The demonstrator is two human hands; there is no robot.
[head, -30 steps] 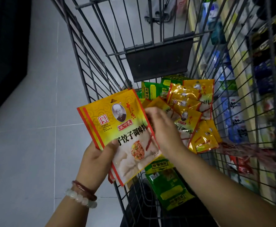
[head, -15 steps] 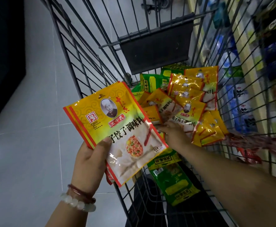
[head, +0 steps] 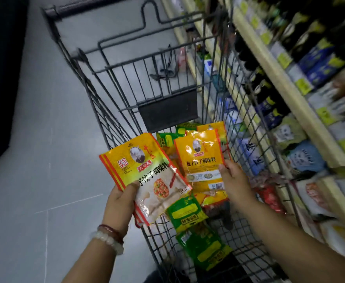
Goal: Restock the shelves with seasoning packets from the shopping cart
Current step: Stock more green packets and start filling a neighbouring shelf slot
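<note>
My left hand [head: 121, 201] grips a stack of yellow dumpling-seasoning packets [head: 145, 172] by the lower left corner, held over the left side of the wire shopping cart [head: 110, 127]. My right hand [head: 234, 183] pinches one more yellow packet [head: 199, 160] by its lower right edge and holds it upright, back side facing me, above the cart's load. Beneath lie more yellow packets [head: 214, 198] and green packets [head: 185, 214]. The shelves [head: 290, 88] run along the right.
Dark bottles [head: 261, 86], blue bags [head: 304, 158] and other packaged goods fill the shelves to the right of the cart. A grey tiled floor [head: 34, 160] lies to the left. The cart's folded child seat flap [head: 167, 108] stands at its far end.
My right hand reached into the pile, took one yellow packet and lifted it up. The left hand kept its stack. The view swung up toward the shelves.
</note>
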